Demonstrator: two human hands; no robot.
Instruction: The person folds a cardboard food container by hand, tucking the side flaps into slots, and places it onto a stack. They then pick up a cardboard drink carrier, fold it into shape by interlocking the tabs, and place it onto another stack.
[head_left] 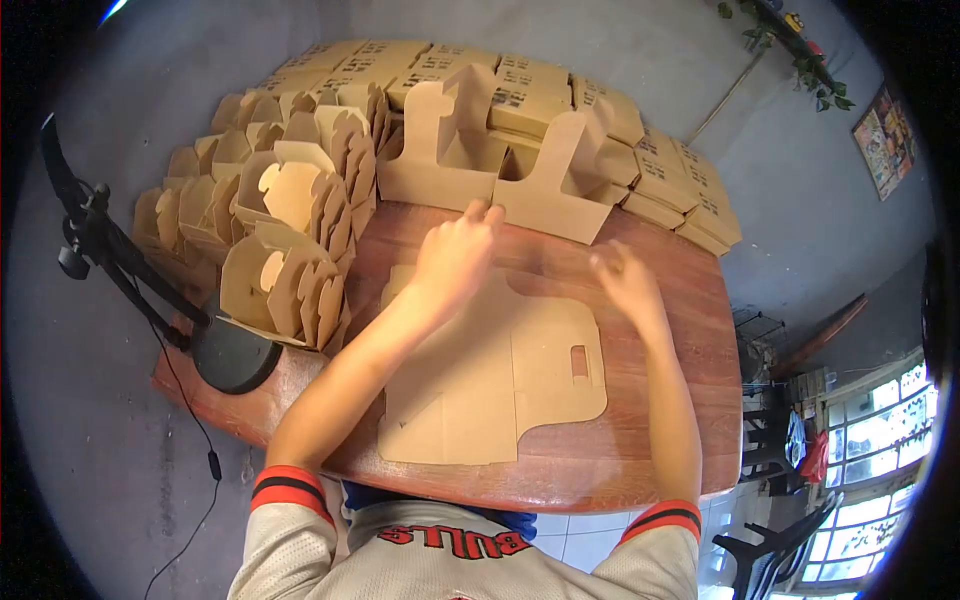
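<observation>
Brown die-cut cardboard, a flat unfolded carton blank (500, 375), lies nearest you on the reddish-brown wooden table (660, 450), with a small rectangular slot cut in its right-hand panel. Both your forearms pass above it. Your left hand (452, 255) is past the blank's far edge, fingers loosely curled, fingertips touching the lower edge of the assembled brown cardboard handled carrier (500, 165) standing upright at the table's far side; it grips nothing. Your right hand (625, 280) hovers open just beside the blank's far right corner, holding nothing, well apart from the left. To your left, nested stacks of folded brown cardboard trays (280, 230) stand by a black round-based stand (235, 355). Farthest off, rows of flat bundled cardboard packs (600, 110) line the floor.
</observation>
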